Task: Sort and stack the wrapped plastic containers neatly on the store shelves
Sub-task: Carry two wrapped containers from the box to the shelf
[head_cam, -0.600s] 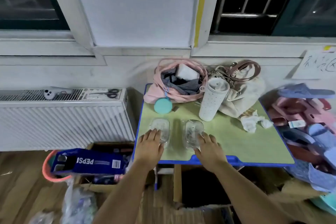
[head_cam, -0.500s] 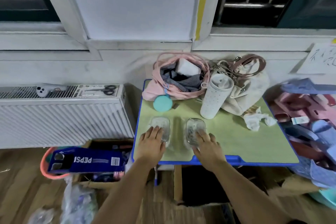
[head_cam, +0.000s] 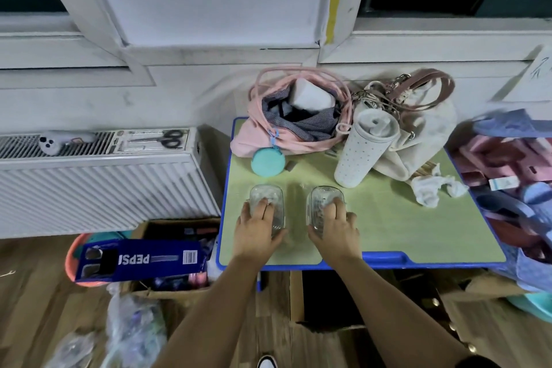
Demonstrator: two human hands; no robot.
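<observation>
Green table (head_cam: 388, 227) by the wall: near its front edge my left hand (head_cam: 257, 230) grips the left container (head_cam: 266, 196) and my right hand (head_cam: 336, 228) grips the right container (head_cam: 324, 194), fingers curled over their tops. A tumbler (head_cam: 355, 158) and pink bag (head_cam: 260, 140) sit at the table's back.

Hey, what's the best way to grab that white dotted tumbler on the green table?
Wrap a hand round the middle of the white dotted tumbler from its near side, I'd say: it stands upright, with the pink bag and cream handbag crowding it behind and its near face unobstructed.
</observation>
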